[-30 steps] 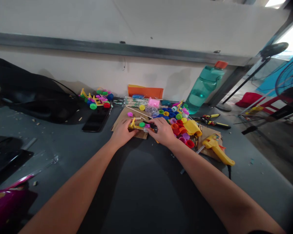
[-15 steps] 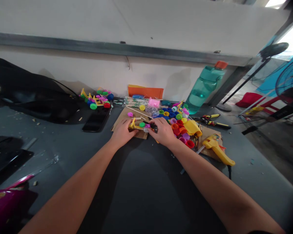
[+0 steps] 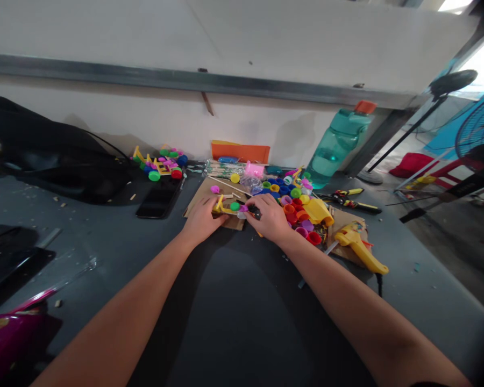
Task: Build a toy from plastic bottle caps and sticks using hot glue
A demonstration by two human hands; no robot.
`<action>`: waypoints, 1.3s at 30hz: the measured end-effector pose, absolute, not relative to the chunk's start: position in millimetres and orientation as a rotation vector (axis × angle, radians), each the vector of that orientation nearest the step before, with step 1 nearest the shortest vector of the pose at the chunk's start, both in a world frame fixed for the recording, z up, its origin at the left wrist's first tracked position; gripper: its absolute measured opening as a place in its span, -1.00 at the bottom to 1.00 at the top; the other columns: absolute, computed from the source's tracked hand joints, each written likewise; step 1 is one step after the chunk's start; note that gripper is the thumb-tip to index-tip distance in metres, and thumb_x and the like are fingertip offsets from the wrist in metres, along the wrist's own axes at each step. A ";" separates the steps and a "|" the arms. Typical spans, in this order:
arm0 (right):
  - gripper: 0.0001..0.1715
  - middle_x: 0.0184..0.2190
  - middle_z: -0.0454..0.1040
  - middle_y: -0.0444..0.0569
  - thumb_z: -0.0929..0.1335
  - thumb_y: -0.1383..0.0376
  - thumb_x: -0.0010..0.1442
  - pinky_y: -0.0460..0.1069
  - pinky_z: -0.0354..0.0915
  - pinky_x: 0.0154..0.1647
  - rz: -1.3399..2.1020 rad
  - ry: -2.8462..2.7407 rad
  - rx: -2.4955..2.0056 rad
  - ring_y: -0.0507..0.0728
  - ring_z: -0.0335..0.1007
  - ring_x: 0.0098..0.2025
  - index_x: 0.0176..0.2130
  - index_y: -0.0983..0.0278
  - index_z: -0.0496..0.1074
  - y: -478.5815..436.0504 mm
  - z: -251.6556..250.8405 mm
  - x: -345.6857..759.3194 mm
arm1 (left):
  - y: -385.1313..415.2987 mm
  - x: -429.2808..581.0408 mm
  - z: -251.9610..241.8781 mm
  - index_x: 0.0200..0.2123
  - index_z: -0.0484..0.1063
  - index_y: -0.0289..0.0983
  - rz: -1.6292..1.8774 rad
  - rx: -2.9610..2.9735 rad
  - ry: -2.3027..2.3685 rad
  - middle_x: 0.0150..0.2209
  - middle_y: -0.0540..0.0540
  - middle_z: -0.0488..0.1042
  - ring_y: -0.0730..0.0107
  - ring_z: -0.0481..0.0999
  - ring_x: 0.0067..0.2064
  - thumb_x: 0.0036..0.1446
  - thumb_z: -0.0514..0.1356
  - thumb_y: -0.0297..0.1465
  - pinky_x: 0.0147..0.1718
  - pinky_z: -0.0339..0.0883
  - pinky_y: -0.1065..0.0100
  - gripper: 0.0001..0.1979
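A small assembly with a yellow piece (image 3: 219, 205), a green cap (image 3: 234, 206) and a pink piece (image 3: 244, 208) spans the gap between my hands, above a cardboard sheet (image 3: 197, 196). My left hand (image 3: 202, 221) is closed on its yellow end. At the pink end, my right hand (image 3: 269, 216) has its fingers pinched, with a small dark object (image 3: 255, 212) beside them. What that dark object is cannot be made out. A loose pink piece (image 3: 215, 189) and thin wooden sticks (image 3: 227, 185) lie on the cardboard.
Colored caps (image 3: 291, 213), a yellow glue gun (image 3: 357, 244), pliers (image 3: 353, 200) and a teal bottle (image 3: 334, 145) are on the right. Left are a phone (image 3: 159, 200), a colorful assembly (image 3: 163, 164) and a black bag (image 3: 60, 156). An orange card (image 3: 250, 153) stands behind.
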State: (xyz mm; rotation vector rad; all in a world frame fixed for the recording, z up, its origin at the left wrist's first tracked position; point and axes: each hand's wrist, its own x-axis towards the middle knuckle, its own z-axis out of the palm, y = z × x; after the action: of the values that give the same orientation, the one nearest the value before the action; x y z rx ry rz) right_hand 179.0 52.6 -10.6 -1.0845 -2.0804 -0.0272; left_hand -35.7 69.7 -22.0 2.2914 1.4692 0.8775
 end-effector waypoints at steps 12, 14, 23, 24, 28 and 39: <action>-0.76 -0.24 0.45 0.03 0.31 0.24 0.14 0.10 0.28 -0.09 -0.032 -2.081 -1.095 0.20 0.30 -0.13 -0.15 0.23 0.36 52.0 -10.8 177.6 | 72.4 -36.8 -24.4 0.04 0.27 -0.17 0.903 2.318 1.456 0.01 -0.12 0.39 0.15 0.35 0.06 0.00 0.23 -0.29 0.02 0.21 0.15 -0.51; -0.73 -0.23 0.44 0.03 0.32 0.24 0.13 0.09 0.27 -0.08 -0.034 -2.079 -1.099 0.20 0.30 -0.12 -0.13 0.24 0.35 51.9 -11.1 177.1 | 73.0 -36.9 -24.7 0.02 0.29 -0.18 0.925 2.338 1.458 0.00 -0.12 0.39 0.15 0.34 0.07 -0.02 0.24 -0.29 0.05 0.19 0.16 -0.51; -0.85 -0.24 0.45 0.02 0.31 0.26 0.15 0.08 0.28 -0.08 -0.047 -2.068 -1.053 0.19 0.31 -0.12 -0.23 0.23 0.40 51.8 -11.2 179.1 | 74.8 -39.1 -27.8 0.03 0.29 -0.16 0.956 2.327 1.469 -0.01 -0.12 0.39 0.14 0.35 0.05 -0.03 0.25 -0.28 0.03 0.21 0.15 -0.50; -0.86 -0.24 0.45 0.02 0.31 0.26 0.16 0.08 0.28 -0.08 -0.048 -2.067 -1.047 0.18 0.31 -0.12 -0.24 0.23 0.40 51.5 -10.7 179.4 | 75.0 -39.2 -28.3 0.03 0.29 -0.16 0.958 2.323 1.473 -0.01 -0.13 0.40 0.14 0.36 0.05 -0.03 0.25 -0.28 0.02 0.21 0.16 -0.49; -0.89 -0.26 0.45 0.01 0.29 0.28 0.18 0.05 0.28 -0.10 -0.051 -2.072 -1.027 0.16 0.31 -0.14 -0.30 0.23 0.42 50.8 -9.3 180.4 | 75.5 -39.4 -29.1 0.03 0.29 -0.17 0.960 2.330 1.465 -0.02 -0.13 0.40 0.15 0.36 0.05 -0.03 0.25 -0.28 0.02 0.22 0.17 -0.50; -0.84 -0.25 0.46 -0.01 0.29 0.29 0.20 0.06 0.27 -0.08 -0.033 -2.063 -1.002 0.14 0.31 -0.15 -0.24 0.21 0.46 51.3 -9.5 180.4 | 74.1 -38.5 -27.4 0.03 0.29 -0.17 0.963 2.334 1.453 -0.02 -0.12 0.40 0.15 0.37 0.04 -0.03 0.24 -0.29 0.01 0.22 0.17 -0.50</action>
State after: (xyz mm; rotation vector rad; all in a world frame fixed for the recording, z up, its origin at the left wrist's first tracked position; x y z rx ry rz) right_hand 180.4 51.3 -9.5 -1.0024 -2.0634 -0.0334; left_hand -38.5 74.1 -27.4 2.3344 1.4529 0.9629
